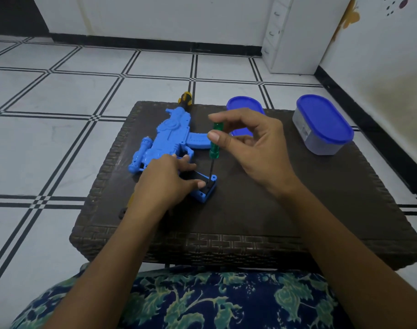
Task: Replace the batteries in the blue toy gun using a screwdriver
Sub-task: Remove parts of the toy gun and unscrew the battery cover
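- Nearest the lens, along the bottom edge of the frame: dark blue fabric (pixel 226 302) with a green leaf print, covering my lap. Both my bare forearms pass over it toward the counter.
- Counter (pixel 309 205): dark brown, woven-pattern top and sides, low, standing on the floor at frame centre.
- Blue toy gun (pixel 167 138): lies flat on its side on the counter, left of centre. Its yellow-and-black muzzle (pixel 185 99) points to the counter's far edge; its handle points toward me.
- Handle end (pixel 206 193): a blue box-shaped base with a dark interior, just below frame centre.
- Left grip (pixel 164 176): grasping the gun's handle, fingers curled over the top, thumb tip resting on the dark part of the handle end.
- Screwdriver (pixel 215 141): translucent green handle, thin dark shaft, close to upright. The tip is seated at the far right corner of the handle end.
- Right grip (pixel 255 143): pinching the screwdriver's green handle between thumb and forefinger; my other fingers are loosely curled.
- Lidded container (pixel 323 125): clear oval tub with a blue lid, on the counter at frame right, well apart from the gun.
- Second blue lid (pixel 244 105): at the counter's far edge, partly hidden behind the right grip; I cannot tell whether a tub sits beneath it.
- Floor (pixel 60 115): white tiles with black line borders. A white drawer unit (pixel 288 36) stands at upper right.
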Motion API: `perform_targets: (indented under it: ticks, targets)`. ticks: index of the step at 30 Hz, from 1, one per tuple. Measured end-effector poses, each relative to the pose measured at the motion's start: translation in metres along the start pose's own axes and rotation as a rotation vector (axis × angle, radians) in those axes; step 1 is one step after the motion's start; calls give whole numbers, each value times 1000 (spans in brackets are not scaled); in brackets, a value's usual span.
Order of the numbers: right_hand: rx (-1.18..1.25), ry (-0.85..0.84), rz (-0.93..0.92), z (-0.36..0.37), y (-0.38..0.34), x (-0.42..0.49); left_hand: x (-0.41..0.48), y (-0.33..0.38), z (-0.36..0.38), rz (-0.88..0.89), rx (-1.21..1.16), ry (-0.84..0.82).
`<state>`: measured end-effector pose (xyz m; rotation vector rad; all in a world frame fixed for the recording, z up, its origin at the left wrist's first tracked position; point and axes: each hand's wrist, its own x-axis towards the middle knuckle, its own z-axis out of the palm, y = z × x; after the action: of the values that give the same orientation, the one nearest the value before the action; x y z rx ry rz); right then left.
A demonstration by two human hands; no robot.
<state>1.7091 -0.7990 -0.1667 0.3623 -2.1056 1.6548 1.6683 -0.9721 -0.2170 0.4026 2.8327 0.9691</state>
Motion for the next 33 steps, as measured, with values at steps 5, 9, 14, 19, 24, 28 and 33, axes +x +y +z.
perform_targets:
  ticks: [5,9,14,19,24,28,33]
  targets:
    - [-4,11,31,-5,2,-2,2,5,-1,-34,10,4]
    - [64,-9,34,-2,-1,-3,1,4,-1,-39,-1,1]
    - [137,60,-12,8,-5,-1,1,2,-1,-25,-8,3]
    - [169,-16,51,4,-4,-1,2,2,0,-26,-5,1]
    - [116,20,38,7,-7,-3,2,4,-1,-22,3,1]
    - [90,24,30,6,-4,-2,2,4,0,-22,5,-4]
    - [146,-21,76,3,-2,-2,2,5,-1,-25,12,-12]
